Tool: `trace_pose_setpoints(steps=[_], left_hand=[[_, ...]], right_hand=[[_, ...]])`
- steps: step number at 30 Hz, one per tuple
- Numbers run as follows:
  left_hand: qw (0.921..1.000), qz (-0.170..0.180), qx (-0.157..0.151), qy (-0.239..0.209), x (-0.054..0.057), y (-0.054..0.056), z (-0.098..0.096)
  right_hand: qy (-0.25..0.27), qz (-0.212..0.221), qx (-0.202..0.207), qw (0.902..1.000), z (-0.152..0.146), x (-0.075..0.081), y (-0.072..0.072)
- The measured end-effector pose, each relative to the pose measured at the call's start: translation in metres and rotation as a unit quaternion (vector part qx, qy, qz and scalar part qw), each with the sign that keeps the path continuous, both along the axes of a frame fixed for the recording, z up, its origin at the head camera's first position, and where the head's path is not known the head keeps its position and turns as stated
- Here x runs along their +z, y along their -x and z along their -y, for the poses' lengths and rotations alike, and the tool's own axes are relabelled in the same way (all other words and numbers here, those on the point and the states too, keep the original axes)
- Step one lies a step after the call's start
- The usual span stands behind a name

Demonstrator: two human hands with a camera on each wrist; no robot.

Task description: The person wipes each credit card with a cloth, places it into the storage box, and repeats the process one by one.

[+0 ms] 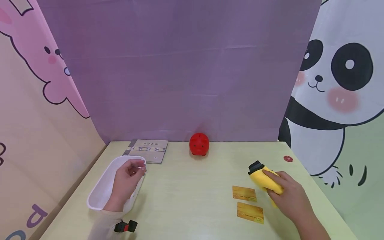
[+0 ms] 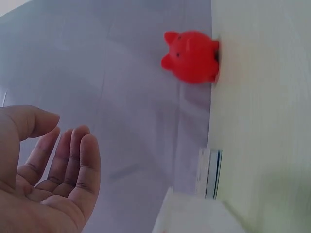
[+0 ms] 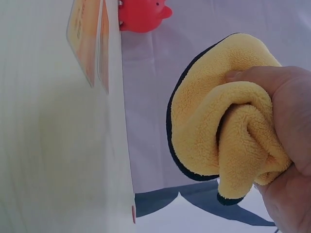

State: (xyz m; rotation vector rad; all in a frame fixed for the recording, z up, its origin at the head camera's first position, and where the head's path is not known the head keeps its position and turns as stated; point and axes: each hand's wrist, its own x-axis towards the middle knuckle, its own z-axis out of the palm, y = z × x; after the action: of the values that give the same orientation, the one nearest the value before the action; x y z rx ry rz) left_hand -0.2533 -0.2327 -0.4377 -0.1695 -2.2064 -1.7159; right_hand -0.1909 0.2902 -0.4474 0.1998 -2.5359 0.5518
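Observation:
My right hand [image 1: 289,195] grips a yellow cloth [image 1: 264,179] with black edging, bunched and folded, raised over the right side of the table. In the right wrist view the cloth [image 3: 209,121] fills the palm, the thumb along its upper side. Just left of it in the head view lie two gold cards [image 1: 244,193], one in front of the other. My left hand [image 1: 127,181] is held over a white plastic basin [image 1: 100,186], fingers loosely bent. The left wrist view shows that hand [image 2: 53,179] holding nothing, with a gap between thumb and fingers.
A red piggy bank [image 1: 199,144] stands at the table's back middle, before a purple backdrop [image 1: 186,73]. Behind the basin lies a grey booklet [image 1: 148,151]. A small red disc [image 1: 288,159] is near the right edge. Cartoon-printed walls flank both sides.

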Motion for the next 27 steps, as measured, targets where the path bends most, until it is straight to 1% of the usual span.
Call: trace_pose_setpoints(steps=[1,5,8,11,14,17,19,24,27], left_hand=[[1.0,-0.002,-0.009,-0.002,0.0,0.001,-0.005],[0.9991,-0.002,-0.039,0.014,0.0,0.004,-0.026],[0.9975,-0.005,-0.066,0.025,-0.003,0.006,-0.042],[0.9952,-0.015,-0.092,0.03,-0.007,0.01,-0.058],[0.9929,-0.019,-0.112,0.035,-0.012,0.013,-0.074],[0.9902,-0.011,-0.132,0.045,-0.018,0.016,-0.089],[0.9878,0.004,-0.148,0.05,-0.02,0.017,-0.099],[0.9781,0.037,-0.197,0.055,-0.029,0.017,-0.125],[0.9723,0.038,-0.223,0.061,-0.035,0.018,-0.141]], right_hand=[[0.003,-0.001,-0.002,1.0,-0.002,0.0,-0.001],[0.007,-0.004,-0.011,0.9999,-0.009,-0.001,-0.002],[0.013,-0.001,-0.02,0.9997,-0.014,-0.002,-0.003],[0.02,0.001,-0.029,0.9994,-0.019,-0.004,-0.003],[0.026,-0.007,-0.032,0.9991,-0.024,-0.006,-0.003],[0.031,-0.013,-0.035,0.9988,-0.029,-0.008,-0.001],[0.033,-0.016,-0.037,0.9986,-0.032,-0.01,-0.001],[0.041,-0.025,-0.045,0.9979,-0.039,-0.014,0.001],[0.048,-0.036,-0.046,0.9971,-0.042,-0.016,0.001]])
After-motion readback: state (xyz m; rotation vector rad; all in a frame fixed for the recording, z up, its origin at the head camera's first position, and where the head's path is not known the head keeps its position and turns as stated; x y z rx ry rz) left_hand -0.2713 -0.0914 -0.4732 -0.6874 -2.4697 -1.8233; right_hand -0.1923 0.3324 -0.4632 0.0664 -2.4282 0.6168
